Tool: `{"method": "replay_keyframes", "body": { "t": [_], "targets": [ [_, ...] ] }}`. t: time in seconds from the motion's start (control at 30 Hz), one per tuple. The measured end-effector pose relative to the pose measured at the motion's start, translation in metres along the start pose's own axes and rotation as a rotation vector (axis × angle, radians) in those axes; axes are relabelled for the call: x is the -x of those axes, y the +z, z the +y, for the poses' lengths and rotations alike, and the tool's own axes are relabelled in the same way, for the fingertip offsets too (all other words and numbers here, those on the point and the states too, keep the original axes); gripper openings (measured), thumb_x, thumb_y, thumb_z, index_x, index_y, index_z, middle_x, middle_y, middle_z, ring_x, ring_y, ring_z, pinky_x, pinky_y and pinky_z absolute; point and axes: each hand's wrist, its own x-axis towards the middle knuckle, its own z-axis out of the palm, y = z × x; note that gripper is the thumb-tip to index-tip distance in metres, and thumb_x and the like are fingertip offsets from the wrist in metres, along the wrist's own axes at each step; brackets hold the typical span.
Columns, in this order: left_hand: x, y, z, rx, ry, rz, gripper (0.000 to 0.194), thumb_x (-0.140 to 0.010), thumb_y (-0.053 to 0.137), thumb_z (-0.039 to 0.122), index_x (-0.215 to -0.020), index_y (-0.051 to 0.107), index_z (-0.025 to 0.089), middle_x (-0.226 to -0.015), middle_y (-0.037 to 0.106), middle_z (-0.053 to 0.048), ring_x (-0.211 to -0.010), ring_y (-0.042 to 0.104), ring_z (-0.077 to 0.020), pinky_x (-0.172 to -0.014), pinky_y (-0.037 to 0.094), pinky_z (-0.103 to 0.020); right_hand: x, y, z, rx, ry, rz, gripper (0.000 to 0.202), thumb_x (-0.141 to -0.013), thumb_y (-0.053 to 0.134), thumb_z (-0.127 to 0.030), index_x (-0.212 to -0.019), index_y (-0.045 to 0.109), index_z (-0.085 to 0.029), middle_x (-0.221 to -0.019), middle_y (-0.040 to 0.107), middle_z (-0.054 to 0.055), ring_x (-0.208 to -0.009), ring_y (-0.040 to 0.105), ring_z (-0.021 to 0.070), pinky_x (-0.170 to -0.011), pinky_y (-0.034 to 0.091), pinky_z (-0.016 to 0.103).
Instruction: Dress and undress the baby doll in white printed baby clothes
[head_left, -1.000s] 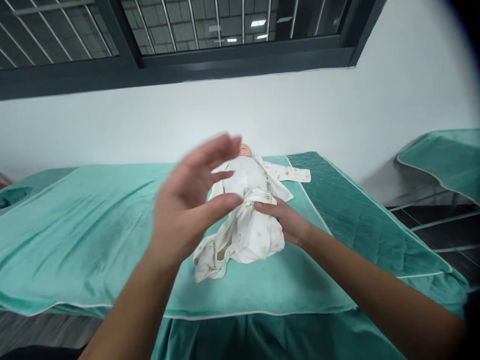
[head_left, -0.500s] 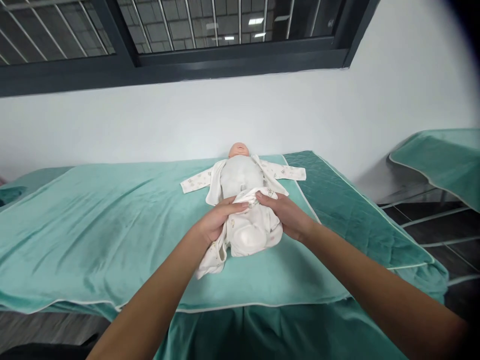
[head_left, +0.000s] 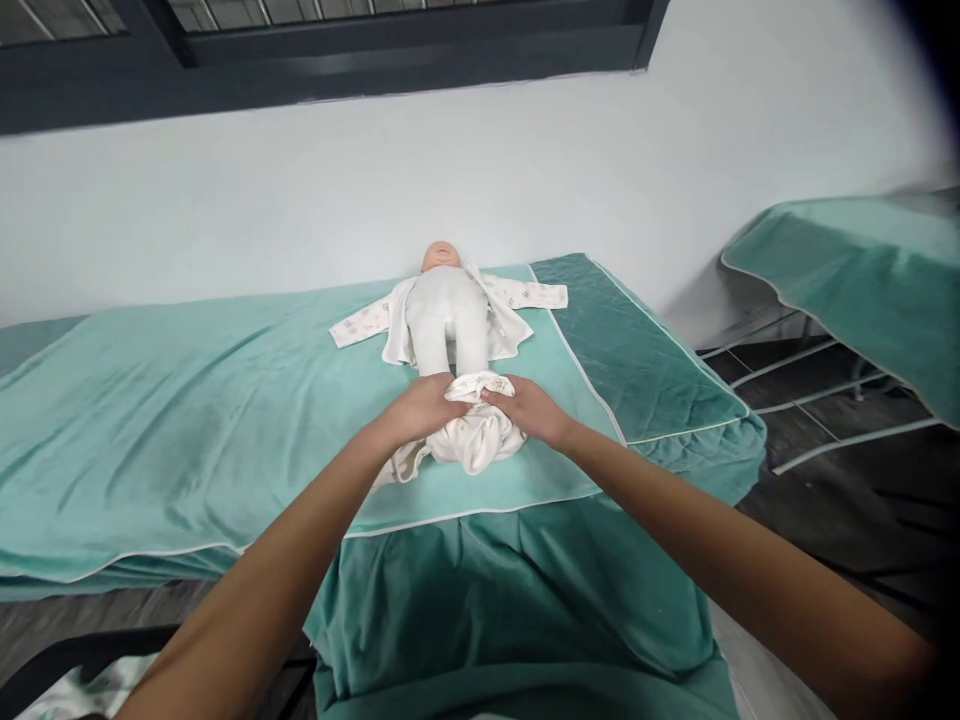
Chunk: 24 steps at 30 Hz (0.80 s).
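Note:
A baby doll (head_left: 448,300) with a pale cloth body lies on its back on the green bed, its head toward the wall. It wears an open white printed jacket (head_left: 517,292) with both sleeves spread out. White printed baby pants (head_left: 480,440) are bunched around its lower legs, and the feet are hidden in the cloth. My left hand (head_left: 424,408) grips the waistband from the left, thumb on top. On the other side my right hand (head_left: 534,408) holds the same waistband, close to the left.
A light green sheet (head_left: 187,420) covers the bed, with a darker quilted cover (head_left: 637,350) at its right. Behind stands a white wall (head_left: 300,200) below a dark window frame (head_left: 375,65). Another green-covered bed (head_left: 847,260) with metal bars is at the right.
Both hands have drawn the pants down from the doll's hips to its lower legs, toward me. The doll's hips and upper legs now show. The view has tilted down.

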Motion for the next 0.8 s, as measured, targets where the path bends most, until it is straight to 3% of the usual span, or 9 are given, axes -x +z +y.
{"method": "replay_keyframes", "body": {
  "t": [0.13,0.27,0.4,0.5,0.63,0.73,0.8],
  "targets": [
    [-0.005,0.004,-0.001,-0.028,0.051,-0.056,0.028,-0.075,0.064,0.045,-0.087,0.066,0.02,-0.088,0.071,-0.005,-0.081,0.062,-0.0252,-0.07,0.04,-0.03,-0.003,0.004,0.014,0.136,-0.076,0.06,0.027,-0.085,0.062,-0.049,-0.089,0.069,-0.023,-0.092,0.073,0.004,-0.086,0.063,0.0227,-0.08,0.044,0.035],
    [-0.004,0.003,0.001,0.035,0.04,-0.104,0.032,-0.078,0.063,0.046,-0.095,0.068,0.02,-0.095,0.072,-0.005,-0.084,0.063,-0.0255,-0.07,0.041,-0.03,0.001,0.009,0.018,0.109,-0.086,0.102,0.029,-0.087,0.06,-0.05,-0.092,0.068,-0.023,-0.094,0.072,0.005,-0.087,0.062,0.0226,-0.079,0.043,0.034],
    [0.006,-0.002,0.005,0.273,-0.064,-0.157,0.042,-0.076,0.067,0.051,-0.103,0.067,0.019,-0.103,0.071,-0.007,-0.094,0.063,-0.0275,-0.071,0.044,-0.03,0.007,0.013,0.017,-0.096,-0.038,0.098,0.035,-0.086,0.059,-0.054,-0.096,0.066,-0.021,-0.096,0.071,0.004,-0.091,0.062,0.0224,-0.081,0.045,0.033],
    [0.013,-0.005,0.005,0.523,-0.053,-0.261,0.047,-0.073,0.073,0.046,-0.109,0.065,0.017,-0.11,0.068,-0.008,-0.105,0.061,-0.0274,-0.081,0.048,-0.032,0.008,0.015,0.016,-0.255,-0.04,0.174,0.036,-0.084,0.059,-0.055,-0.093,0.063,-0.021,-0.092,0.068,0.002,-0.087,0.06,0.0207,-0.079,0.044,0.031],
    [0.013,-0.009,-0.001,0.689,-0.011,-0.378,0.057,-0.067,0.081,0.035,-0.118,0.062,0.017,-0.113,0.066,-0.008,-0.113,0.059,-0.0266,-0.091,0.048,-0.035,0.004,0.016,0.018,-0.217,-0.098,0.286,0.029,-0.083,0.06,-0.052,-0.082,0.055,-0.023,-0.079,0.061,-0.002,-0.077,0.053,0.0183,-0.072,0.041,0.029],
    [0.01,-0.012,-0.004,0.691,-0.032,-0.384,0.054,-0.067,0.081,0.034,-0.116,0.063,0.017,-0.11,0.067,-0.007,-0.111,0.06,-0.0264,-0.091,0.048,-0.036,0.0,0.019,0.02,-0.161,-0.126,0.335,0.025,-0.083,0.061,-0.048,-0.083,0.054,-0.024,-0.078,0.059,-0.002,-0.076,0.052,0.018,-0.072,0.04,0.028],
    [0.007,-0.014,-0.004,0.665,-0.044,-0.321,0.048,-0.069,0.08,0.036,-0.11,0.065,0.017,-0.106,0.067,-0.006,-0.104,0.063,-0.0251,-0.087,0.049,-0.036,-0.003,0.021,0.02,-0.203,-0.15,0.361,0.024,-0.084,0.061,-0.047,-0.085,0.054,-0.024,-0.08,0.059,-0.002,-0.077,0.053,0.0175,-0.073,0.041,0.028]
  ]
}}
